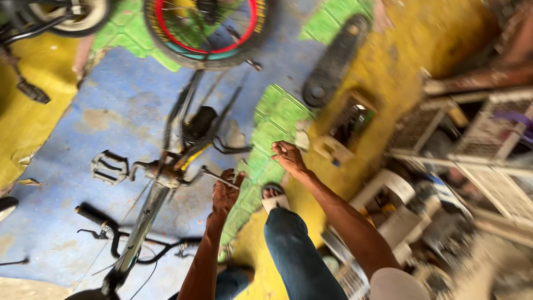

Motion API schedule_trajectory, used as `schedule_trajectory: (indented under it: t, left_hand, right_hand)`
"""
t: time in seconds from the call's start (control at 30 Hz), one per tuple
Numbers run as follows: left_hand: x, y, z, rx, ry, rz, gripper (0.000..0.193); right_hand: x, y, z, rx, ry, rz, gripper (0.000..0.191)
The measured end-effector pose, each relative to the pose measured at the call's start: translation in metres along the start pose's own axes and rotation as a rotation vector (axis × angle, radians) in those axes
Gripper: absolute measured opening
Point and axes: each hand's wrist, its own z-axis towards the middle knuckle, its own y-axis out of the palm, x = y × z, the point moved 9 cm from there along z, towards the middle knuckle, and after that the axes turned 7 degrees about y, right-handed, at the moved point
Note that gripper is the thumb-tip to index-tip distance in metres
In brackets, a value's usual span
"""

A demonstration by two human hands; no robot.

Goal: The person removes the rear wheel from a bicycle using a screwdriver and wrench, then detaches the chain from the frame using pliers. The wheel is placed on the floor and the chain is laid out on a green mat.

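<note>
The left hand [225,194] is closed around a metal crank arm [214,176] of a bicycle [166,166], fingers wrapped over the bar near the frame's centre. The right hand [288,157] is held out at 2 o'clock of the left, fingers loosely curled; a small pale item may sit between the fingertips, but the blur prevents confirmation. The two hands are near each other, not touching.

The bicycle lies on its side on the floor [66,183], which is painted in worn blue, yellow and green patches. Its frame runs from 12 o'clock down to 7 o'clock of the view. The rear wheel [205,33], with a red rim, sits at 12 o'clock. A grey pedal [109,167] lies at 9 o'clock of the left hand, well apart from it. The black handlebar grip [93,214] with brake lever is at 8 o'clock, near the lower edge.

The person's leg in blue jeans [297,255] extends up from 6 o'clock, ending in a foot in a sandal [273,197] just beside the left hand, at its 3 o'clock.

A loose black tyre [333,61] lies at 1 o'clock. White wire racks [477,139] and mixed clutter occupy 3 to 5 o'clock, too blurred to itemise. A second wheel [72,16] shows at 11 o'clock.
</note>
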Motion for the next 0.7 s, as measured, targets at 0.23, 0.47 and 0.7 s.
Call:
schedule_trajectory:
  t: [0.23,0.47,0.7]
  left_hand:
    - [-0.006,0.066,-0.053,0.080,-0.139,1.211,0.062]
    - [-0.014,0.137,-0.091,0.036,-0.017,1.937,0.047]
    - [-0.040,0.159,-0.076,0.033,-0.278,1.942,0.053]
  right_hand:
    - [0.026,-0.124,-0.092,0.099,0.204,0.134,0.040]
    - [0.051,-0.254,-0.170,0.315,0.471,0.001,0.046]
    - [0.043,-0.283,-0.199,0.344,0.474,-0.039,0.044]
